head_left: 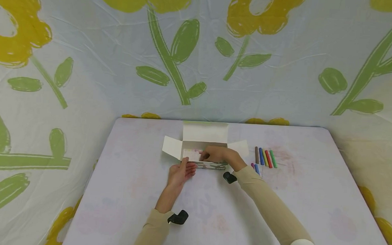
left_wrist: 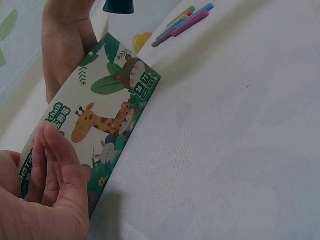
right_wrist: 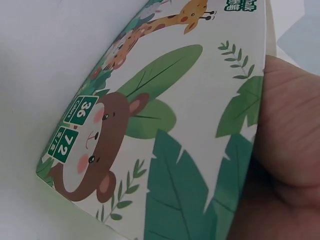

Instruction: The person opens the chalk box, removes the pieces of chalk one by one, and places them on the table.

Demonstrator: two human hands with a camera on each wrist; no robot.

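Flowered sheeting hangs behind the pale table [head_left: 141, 207], where an open box [head_left: 204, 141] sits near the far edge, at its middle. Left hand [head_left: 180, 172], fingers straight and together, braces the box's near wall; right hand [head_left: 218, 154] reaches inside, fingers curled, contents hidden. Steadying the wall firmly should help. Chalk sticks [head_left: 265, 157] lie right of the box.

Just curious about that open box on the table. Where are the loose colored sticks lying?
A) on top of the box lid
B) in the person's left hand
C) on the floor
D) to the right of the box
D: the colored sticks lie in a row on the table, right of the open box, apart from both hands.
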